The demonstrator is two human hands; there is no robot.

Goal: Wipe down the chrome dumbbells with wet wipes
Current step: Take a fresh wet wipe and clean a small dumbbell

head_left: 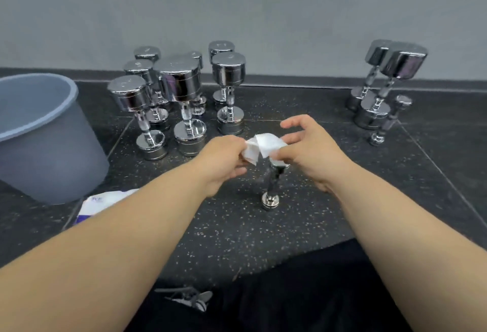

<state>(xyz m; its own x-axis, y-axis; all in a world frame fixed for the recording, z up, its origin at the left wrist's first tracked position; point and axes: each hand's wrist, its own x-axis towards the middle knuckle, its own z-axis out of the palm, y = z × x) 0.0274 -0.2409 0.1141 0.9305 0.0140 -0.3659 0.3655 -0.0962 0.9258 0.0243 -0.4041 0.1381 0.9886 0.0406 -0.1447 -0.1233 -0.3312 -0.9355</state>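
A small chrome dumbbell [271, 189] stands upright on the speckled floor [237, 231]. Just over its top head, both hands hold a white wet wipe [263, 147]. The left hand [224, 163] pinches the wipe's left end and the right hand [311, 152] its right end, with the other fingers loosely spread.

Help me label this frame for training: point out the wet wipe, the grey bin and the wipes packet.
wet wipe [264, 144]: head view, middle of the white sheet.
grey bin [52, 147]: head view, outer wall.
wipes packet [110, 196]: head view, white top face.
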